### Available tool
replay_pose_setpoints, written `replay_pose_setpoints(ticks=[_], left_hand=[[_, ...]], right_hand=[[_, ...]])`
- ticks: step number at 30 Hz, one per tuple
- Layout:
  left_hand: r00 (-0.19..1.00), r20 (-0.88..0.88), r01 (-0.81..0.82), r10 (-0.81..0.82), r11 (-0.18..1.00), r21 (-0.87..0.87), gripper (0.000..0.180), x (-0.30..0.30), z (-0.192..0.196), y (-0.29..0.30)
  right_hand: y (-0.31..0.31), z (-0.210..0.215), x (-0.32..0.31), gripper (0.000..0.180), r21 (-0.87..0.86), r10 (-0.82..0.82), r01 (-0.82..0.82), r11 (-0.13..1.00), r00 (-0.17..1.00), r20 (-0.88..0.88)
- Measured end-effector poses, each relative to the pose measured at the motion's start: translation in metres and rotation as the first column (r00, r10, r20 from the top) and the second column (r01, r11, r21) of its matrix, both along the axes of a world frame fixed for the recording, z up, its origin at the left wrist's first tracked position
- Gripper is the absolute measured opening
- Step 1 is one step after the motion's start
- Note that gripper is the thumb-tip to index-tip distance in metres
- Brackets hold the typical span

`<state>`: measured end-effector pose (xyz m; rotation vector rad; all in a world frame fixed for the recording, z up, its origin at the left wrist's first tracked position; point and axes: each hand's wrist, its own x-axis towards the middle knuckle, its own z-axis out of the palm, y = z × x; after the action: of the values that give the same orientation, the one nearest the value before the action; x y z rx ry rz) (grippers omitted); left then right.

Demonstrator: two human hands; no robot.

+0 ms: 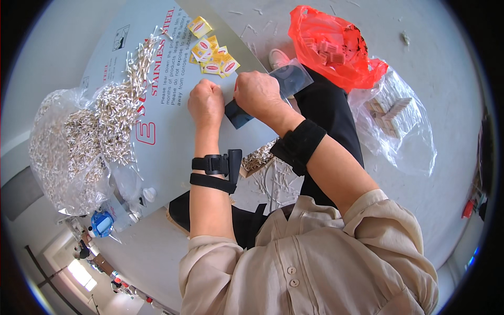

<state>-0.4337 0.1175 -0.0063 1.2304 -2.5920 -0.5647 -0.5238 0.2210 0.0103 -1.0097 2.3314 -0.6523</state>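
My left hand [205, 103] is closed in a fist above the table, its fingers turned away so that anything in them is hidden. Just to its right, my right hand [258, 93] is closed too. A bit of red shows by its fingers, but what it grips cannot be made out. A dark, glossy, see-through sheet or pouch [239, 114] lies under the right hand and sticks out past the table edge. Beyond both hands lie several small yellow-and-white packets [212, 55] with red ovals. A big heap of cotton swabs [118, 107] spreads to the left.
The heap spills from a large clear bag [52, 149] on the film-covered metal table [170, 152]. Right, on the floor, are a red plastic bag [336, 37] with small reddish boxes and a clear bag [396, 113] of white packs. Below the table edge, a box [257, 160] holds swabs.
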Motion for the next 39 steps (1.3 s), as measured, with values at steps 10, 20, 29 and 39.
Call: replay_pose_setpoints(ticks=[10,20,29,39], left_hand=[[0.98,0.152,0.148,-0.131,0.983,-0.109,0.012,-0.002,-0.006,-0.003],[0.993,-0.054,0.115,-0.107,0.977,0.179,0.016,0.012,-0.001,-0.015],[0.947,0.14,0.297,-0.288,0.953,-0.053,0.009,0.004,0.001,-0.008],[0.971,-0.203,0.162,-0.128,0.973,0.161,0.011,0.009,-0.001,-0.011]], right_hand=[[0.0,-0.006,0.0,0.015,-0.016,-0.014,0.014,1.0,0.999,-0.036],[0.0,-0.005,0.0,0.017,-0.007,-0.016,0.016,1.0,0.999,-0.036],[0.001,-0.007,0.001,0.017,-0.038,-0.029,0.028,0.999,0.998,-0.047],[0.0,-0.006,0.0,0.017,-0.024,-0.023,0.022,0.999,0.999,-0.047]])
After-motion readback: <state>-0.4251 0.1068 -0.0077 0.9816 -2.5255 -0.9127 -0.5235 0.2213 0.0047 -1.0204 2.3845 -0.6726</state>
